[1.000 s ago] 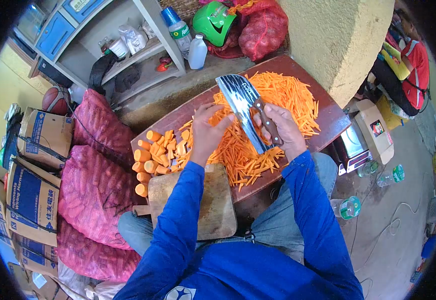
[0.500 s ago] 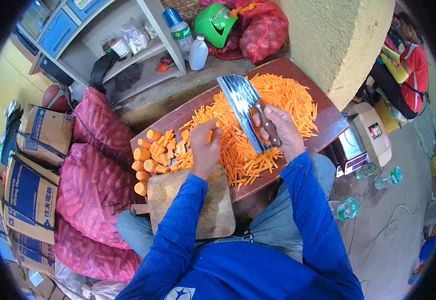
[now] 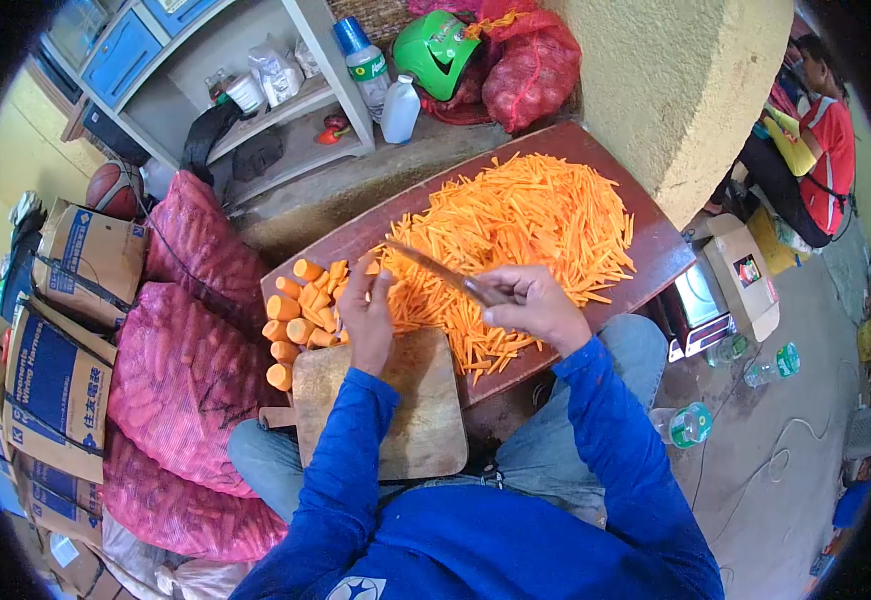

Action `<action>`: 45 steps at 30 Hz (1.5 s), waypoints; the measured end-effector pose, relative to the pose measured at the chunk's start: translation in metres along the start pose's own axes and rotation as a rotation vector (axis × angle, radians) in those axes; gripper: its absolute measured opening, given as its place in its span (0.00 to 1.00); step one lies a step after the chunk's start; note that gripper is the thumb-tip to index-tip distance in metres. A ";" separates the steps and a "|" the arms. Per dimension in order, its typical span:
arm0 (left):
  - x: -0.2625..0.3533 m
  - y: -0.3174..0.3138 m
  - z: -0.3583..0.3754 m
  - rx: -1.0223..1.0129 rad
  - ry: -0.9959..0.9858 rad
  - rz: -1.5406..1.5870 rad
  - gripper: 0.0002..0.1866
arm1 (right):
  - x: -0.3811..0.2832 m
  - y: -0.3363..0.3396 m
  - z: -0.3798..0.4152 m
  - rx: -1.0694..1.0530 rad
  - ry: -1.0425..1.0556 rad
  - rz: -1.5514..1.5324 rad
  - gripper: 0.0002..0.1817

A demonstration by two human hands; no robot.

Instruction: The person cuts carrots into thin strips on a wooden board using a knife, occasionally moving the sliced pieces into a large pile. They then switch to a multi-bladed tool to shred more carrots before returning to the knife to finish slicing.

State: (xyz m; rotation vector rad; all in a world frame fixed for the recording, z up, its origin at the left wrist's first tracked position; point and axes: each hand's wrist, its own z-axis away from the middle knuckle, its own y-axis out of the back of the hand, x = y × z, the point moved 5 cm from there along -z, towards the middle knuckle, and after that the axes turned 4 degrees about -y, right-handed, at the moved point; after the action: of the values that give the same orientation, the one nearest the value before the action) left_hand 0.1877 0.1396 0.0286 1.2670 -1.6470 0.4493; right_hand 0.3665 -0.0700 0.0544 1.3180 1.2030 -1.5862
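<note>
My right hand [image 3: 541, 312] grips the handle of a cleaver [image 3: 436, 268], its blade seen nearly edge-on and pointing left over the carrot strips. My left hand [image 3: 368, 315] is near the blade's tip, above the far left corner of the cutting board [image 3: 411, 410], thumb and fingers apart. Some orange shows between those fingers, seemingly carrot lying behind them. A big heap of carrot strips [image 3: 546, 215] covers much of the dark red table [image 3: 646, 235]. Left of my left hand lie several thick carrot chunks [image 3: 299, 330] and smaller cut pieces.
Pink mesh sacks [image 3: 181, 385] of carrots and cardboard boxes [image 3: 61, 385] stand on the left. Behind the table are a shelf [image 3: 306, 105], jugs [image 3: 399, 108] and a green helmet [image 3: 436, 50]. Bottles [image 3: 691, 425] and an opened box [image 3: 741, 270] sit at right, near a seated person [image 3: 826, 150].
The cleaver has swung from broadside, blade up, to nearly edge-on and pointing left. My right hand has moved slightly left and nearer; my left hand has shifted left, its fingers spreading.
</note>
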 end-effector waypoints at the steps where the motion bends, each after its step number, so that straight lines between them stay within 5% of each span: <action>1: 0.003 0.008 -0.003 0.054 0.069 0.095 0.22 | 0.004 -0.009 -0.001 0.027 0.144 0.143 0.26; 6: -0.002 0.039 -0.025 0.051 0.051 0.211 0.24 | -0.016 -0.049 0.021 0.153 0.528 0.969 0.16; 11: 0.009 0.043 -0.038 -0.053 0.086 0.223 0.25 | -0.014 -0.065 0.024 0.117 0.556 1.079 0.14; 17: 0.089 -0.003 -0.026 -0.645 -0.289 -0.340 0.37 | -0.009 -0.067 0.023 0.089 0.507 1.250 0.20; 30: 0.071 -0.049 -0.047 -0.609 -0.532 -0.639 0.31 | -0.015 -0.065 0.028 0.146 0.517 1.412 0.16; 35: 0.074 -0.051 -0.047 -0.426 -0.652 -0.674 0.27 | -0.018 -0.071 0.029 0.116 0.534 1.413 0.13; 41: 0.055 -0.032 -0.049 -0.501 -0.459 -0.557 0.26 | -0.019 -0.073 0.031 0.090 0.526 1.380 0.13; 45: 0.063 -0.022 -0.042 -0.537 -0.496 -0.559 0.28 | -0.017 -0.072 0.031 0.117 0.551 1.398 0.16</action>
State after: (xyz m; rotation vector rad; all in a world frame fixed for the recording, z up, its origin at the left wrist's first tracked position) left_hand 0.2274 0.1300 0.0958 1.3980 -1.5521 -0.6543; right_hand 0.2938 -0.0788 0.0868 2.0315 0.1804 -0.2718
